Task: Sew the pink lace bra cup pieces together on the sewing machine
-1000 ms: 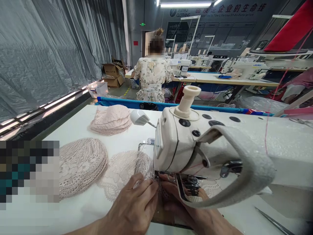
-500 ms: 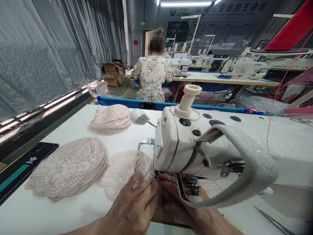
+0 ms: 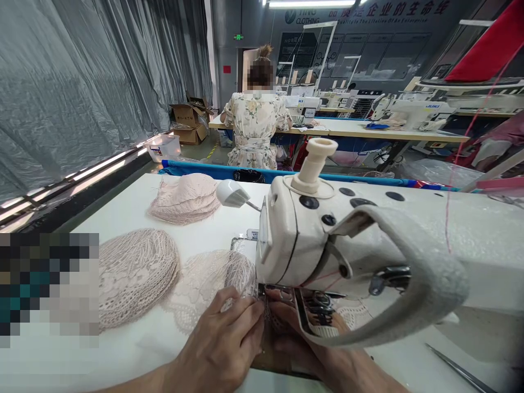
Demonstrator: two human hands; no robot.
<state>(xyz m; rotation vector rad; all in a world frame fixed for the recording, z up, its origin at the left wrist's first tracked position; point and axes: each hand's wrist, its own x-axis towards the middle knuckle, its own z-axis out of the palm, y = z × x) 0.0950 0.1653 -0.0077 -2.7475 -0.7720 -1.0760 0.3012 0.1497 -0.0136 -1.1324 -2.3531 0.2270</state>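
A white sewing machine [image 3: 327,240] stands in front of me on the white table [image 3: 135,207]. A piece of pale pink lace [image 3: 204,278] lies under its head. My left hand [image 3: 223,344] rests on the lace just left of the needle area, fingers curled and pressed down on the fabric. My right hand [image 3: 323,355] lies under the machine's curved grey guard [image 3: 409,284], fingers on the lace near the presser foot; the guard hides most of them.
Two stacks of pink lace pieces sit left of the machine, one near [image 3: 135,273] and one farther back [image 3: 184,199]. A small lamp [image 3: 231,194] points at the needle. A metal tool [image 3: 462,371] lies at the right front. A person [image 3: 256,125] stands at another bench behind.
Both hands stay at the needle; the view has shifted slightly. Nothing else has visibly moved.
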